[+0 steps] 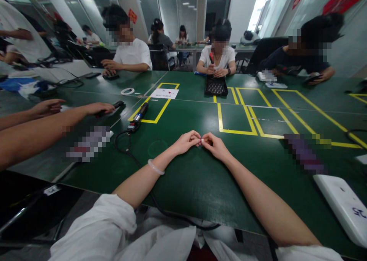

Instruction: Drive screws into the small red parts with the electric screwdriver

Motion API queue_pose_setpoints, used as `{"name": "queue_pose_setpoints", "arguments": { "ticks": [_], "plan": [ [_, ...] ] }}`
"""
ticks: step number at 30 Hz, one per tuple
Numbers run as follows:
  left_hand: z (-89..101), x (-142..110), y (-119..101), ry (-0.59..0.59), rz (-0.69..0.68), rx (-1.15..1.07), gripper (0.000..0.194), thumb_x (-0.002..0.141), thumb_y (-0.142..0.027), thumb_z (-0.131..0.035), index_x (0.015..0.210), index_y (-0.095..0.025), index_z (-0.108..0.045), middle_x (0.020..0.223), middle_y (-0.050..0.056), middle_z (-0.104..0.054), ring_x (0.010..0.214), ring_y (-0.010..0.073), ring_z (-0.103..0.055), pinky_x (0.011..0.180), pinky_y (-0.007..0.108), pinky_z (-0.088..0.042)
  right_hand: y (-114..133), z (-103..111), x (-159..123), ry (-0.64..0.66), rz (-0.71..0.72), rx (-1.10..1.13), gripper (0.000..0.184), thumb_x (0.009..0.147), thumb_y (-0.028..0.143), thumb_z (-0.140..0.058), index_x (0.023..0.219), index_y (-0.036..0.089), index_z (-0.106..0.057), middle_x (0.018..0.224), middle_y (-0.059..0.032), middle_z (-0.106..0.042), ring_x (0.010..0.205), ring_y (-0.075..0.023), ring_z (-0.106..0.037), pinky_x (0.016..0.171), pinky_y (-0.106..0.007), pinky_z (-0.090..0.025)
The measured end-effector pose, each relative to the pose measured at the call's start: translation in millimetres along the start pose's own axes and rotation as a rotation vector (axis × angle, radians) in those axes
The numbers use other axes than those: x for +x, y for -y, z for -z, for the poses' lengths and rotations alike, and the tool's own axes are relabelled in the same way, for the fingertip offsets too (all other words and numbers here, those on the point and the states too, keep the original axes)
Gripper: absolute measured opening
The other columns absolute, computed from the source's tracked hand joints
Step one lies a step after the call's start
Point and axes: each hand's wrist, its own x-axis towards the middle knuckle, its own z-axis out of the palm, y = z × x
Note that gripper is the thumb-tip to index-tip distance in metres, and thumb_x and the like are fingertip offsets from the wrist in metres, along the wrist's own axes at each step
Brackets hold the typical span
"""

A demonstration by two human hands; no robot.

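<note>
Over the middle of the green table, my left hand (187, 142) and my right hand (215, 145) meet fingertip to fingertip. Both are closed in a pinch on one tiny pale piece with a reddish edge (202, 140). Its kind is too small to make out, and the fingers hide most of it. To the left of my hands, a black and silver cylindrical tool with a cable (140, 113), like an electric screwdriver, lies partly inside a yellow taped outline.
The green table (183, 184) bears several yellow tape outlines. A white power bank-like box (344, 207) and a blurred-out phone-like slab (305, 154) lie right. A co-worker's arms (65, 119) reach in from the left. Across sits a person behind a black tray (216, 87). A black cable (160, 207) runs near my lap.
</note>
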Motion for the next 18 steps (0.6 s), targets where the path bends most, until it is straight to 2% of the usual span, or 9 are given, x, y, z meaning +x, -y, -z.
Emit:
{"name": "queue_pose_setpoints", "arguments": {
  "ticks": [3, 8, 11, 15, 18],
  "plan": [
    [-1.8, -1.6, -2.6, 0.009, -0.001, 0.017, 0.028, 0.09, -0.038, -0.054, 0.105, -0.014, -0.052, 0.086, 0.007, -0.068, 0.078, 0.0136, -0.064, 0.076, 0.029, -0.049, -0.8, 0.8, 1.0, -0.012, -0.015, 0.001, 0.02, 0.088, 0.038, -0.054, 0.092, 0.018, -0.056, 0.08, -0.0018, -0.065, 0.071, -0.0142, -0.059, 0.066, -0.025, -0.044],
    [-7.0, -8.2, -17.6, -0.021, -0.083, 0.234, 0.028, 0.086, -0.033, -0.06, 0.109, -0.018, -0.053, 0.09, 0.003, -0.067, 0.081, 0.0137, -0.064, 0.076, 0.026, -0.048, -3.2, 3.0, 2.3, -0.037, -0.062, 0.004, 0.023, 0.089, 0.04, -0.052, 0.088, 0.018, -0.057, 0.074, -0.0007, -0.064, 0.068, -0.0145, -0.058, 0.067, -0.026, -0.044],
    [-9.9, -10.0, -24.7, -0.042, -0.136, 0.329, 0.022, 0.087, -0.028, -0.058, 0.106, -0.019, -0.055, 0.094, 0.002, -0.067, 0.085, 0.0135, -0.064, 0.079, 0.026, -0.048, -2.0, 4.1, 2.5, -0.024, -0.066, 0.003, 0.024, 0.091, 0.039, -0.05, 0.087, 0.018, -0.058, 0.074, -0.0011, -0.064, 0.07, -0.0145, -0.058, 0.07, -0.027, -0.044],
    [-10.7, -8.9, -24.2, -0.048, -0.148, 0.343, 0.017, 0.09, -0.026, -0.053, 0.105, -0.019, -0.055, 0.094, 0.003, -0.068, 0.087, 0.0138, -0.065, 0.081, 0.026, -0.048, -1.3, 4.1, 2.5, -0.022, -0.059, 0.029, 0.026, 0.092, 0.041, -0.047, 0.087, 0.017, -0.058, 0.074, -0.0011, -0.063, 0.07, -0.0142, -0.058, 0.071, -0.027, -0.045],
    [-9.2, -8.0, -21.3, -0.071, -0.139, 0.352, 0.017, 0.09, -0.027, -0.052, 0.105, -0.019, -0.055, 0.094, 0.002, -0.067, 0.086, 0.0138, -0.064, 0.079, 0.026, -0.048, -4.3, 2.8, 2.6, -0.034, -0.053, 0.103, 0.024, 0.089, 0.042, -0.054, 0.095, 0.018, -0.055, 0.075, 0.0, -0.062, 0.068, -0.0137, -0.057, 0.066, -0.026, -0.045]
  ]
}}
